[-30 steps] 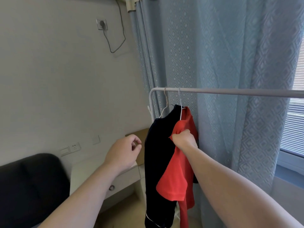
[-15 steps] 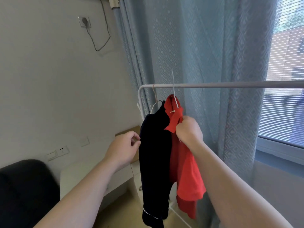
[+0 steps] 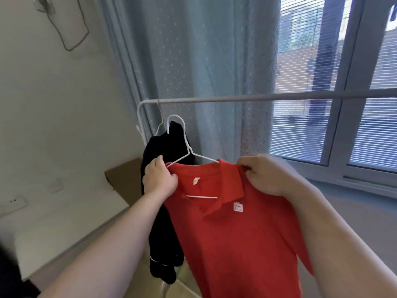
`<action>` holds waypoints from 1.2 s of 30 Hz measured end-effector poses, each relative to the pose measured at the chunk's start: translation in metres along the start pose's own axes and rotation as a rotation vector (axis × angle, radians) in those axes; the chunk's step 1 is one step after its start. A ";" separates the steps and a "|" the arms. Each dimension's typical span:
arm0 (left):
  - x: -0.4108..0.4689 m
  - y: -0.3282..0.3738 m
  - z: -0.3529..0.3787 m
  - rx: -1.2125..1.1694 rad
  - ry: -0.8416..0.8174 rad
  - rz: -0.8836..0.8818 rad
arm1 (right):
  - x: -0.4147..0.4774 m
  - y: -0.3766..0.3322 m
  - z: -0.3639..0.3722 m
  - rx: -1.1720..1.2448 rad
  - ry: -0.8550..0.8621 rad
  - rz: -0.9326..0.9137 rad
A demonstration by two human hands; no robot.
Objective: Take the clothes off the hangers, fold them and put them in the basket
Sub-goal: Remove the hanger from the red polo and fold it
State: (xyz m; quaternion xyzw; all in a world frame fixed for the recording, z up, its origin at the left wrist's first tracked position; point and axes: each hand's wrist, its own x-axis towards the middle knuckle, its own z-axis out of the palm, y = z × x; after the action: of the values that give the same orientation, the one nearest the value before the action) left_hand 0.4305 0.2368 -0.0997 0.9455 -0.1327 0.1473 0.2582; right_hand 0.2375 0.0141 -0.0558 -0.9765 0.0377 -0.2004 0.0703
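Now off the rail (image 3: 257,98): shirt (image 3: 236,233) held up by both shoulders, hanger (image 3: 189,150) inside.
Left hand (image 3: 160,179) curls round one shoulder and the hanger's arm; right hand (image 3: 268,175) pinches the other shoulder near the collar. Cloth looks light and limp (it will slump wherever unheld), so the shoulders seem the right hold while the stiff wire slips out the neck. Behind: black top (image 3: 165,250) on the rail, pale desk (image 3: 64,218) at left, curtain (image 3: 204,61), window (image 3: 300,134); no basket shows.

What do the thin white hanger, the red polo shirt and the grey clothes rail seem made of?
Thin white hanger: likely coated metal wire, smooth; slim bent rod. Red polo shirt: soft matte fabric, probably cotton knit; it drapes and creases. Grey clothes rail: seemingly painted metal tube, dull sheen.
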 end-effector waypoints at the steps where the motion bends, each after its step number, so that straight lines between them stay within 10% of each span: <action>1: -0.003 -0.006 0.002 0.015 -0.044 -0.014 | -0.006 0.003 0.000 0.005 -0.012 0.008; 5: -0.025 -0.013 0.002 -0.164 -0.190 0.005 | -0.022 0.001 0.013 -0.072 -0.052 0.058; 12: -0.067 -0.003 -0.021 -0.519 0.045 0.097 | -0.022 -0.041 0.053 0.106 -0.140 0.027; 22: -0.102 -0.112 -0.087 -0.061 0.174 0.055 | 0.005 -0.153 0.117 0.409 0.018 -0.158; 28: -0.129 -0.155 -0.125 0.049 0.211 -0.020 | 0.010 -0.250 0.178 0.171 0.207 -0.349; 36: -0.200 -0.262 -0.195 0.071 0.381 -0.287 | 0.021 -0.295 0.191 0.580 -0.318 -0.388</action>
State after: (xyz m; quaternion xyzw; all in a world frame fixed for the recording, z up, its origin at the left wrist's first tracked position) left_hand 0.2912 0.5920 -0.1263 0.9184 0.0596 0.2893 0.2634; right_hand 0.3458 0.3271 -0.1768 -0.9239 -0.2176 -0.0584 0.3092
